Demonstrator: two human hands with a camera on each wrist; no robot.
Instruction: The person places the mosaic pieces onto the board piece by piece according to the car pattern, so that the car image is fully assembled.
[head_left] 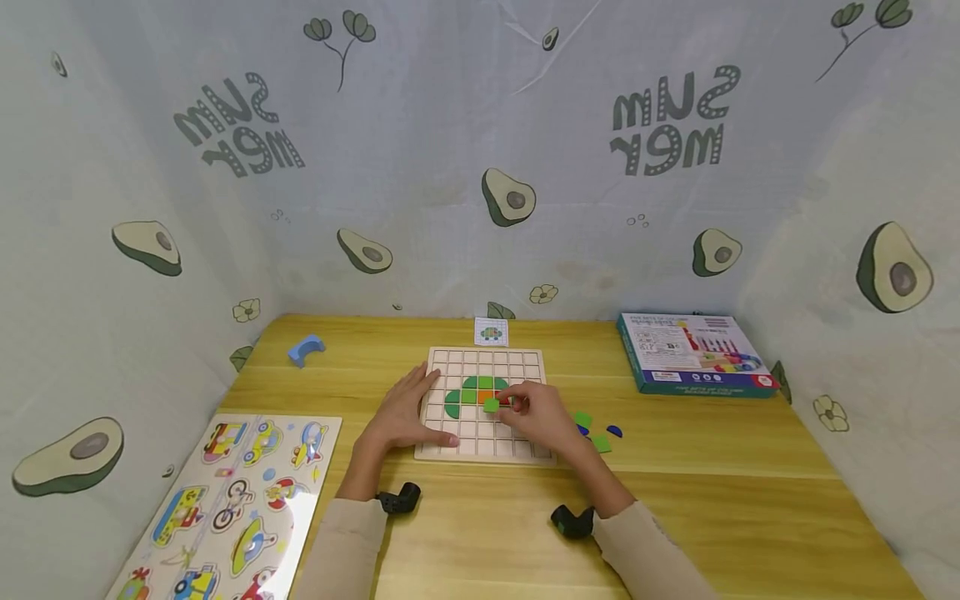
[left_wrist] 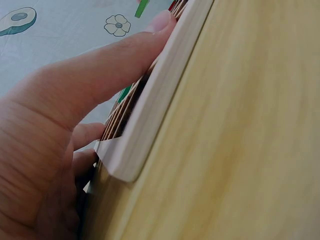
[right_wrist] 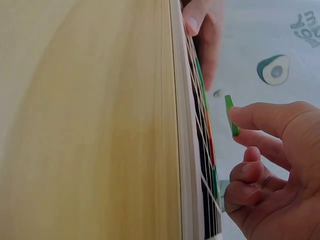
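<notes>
Right hand (head_left: 542, 417) pinches green tile (head_left: 491, 405) between thumb and forefinger — held just above grid board (head_left: 450, 446), near placed tiles. Left hand (head_left: 405, 412) — fingers straight, resting flat on board's left edge.

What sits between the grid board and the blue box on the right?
In the head view, loose tiles, green and blue, lie on the table between grid board and blue box.

Two forearms enter from the bottom of the head view, each in a long beige sleeve of soft, plain cloth that ends at the wrist. A small black device is strapped at each wrist: the left wrist camera (head_left: 399, 498) and the right wrist camera (head_left: 573, 522). Both hands are bare, without rings or gloves.
</notes>
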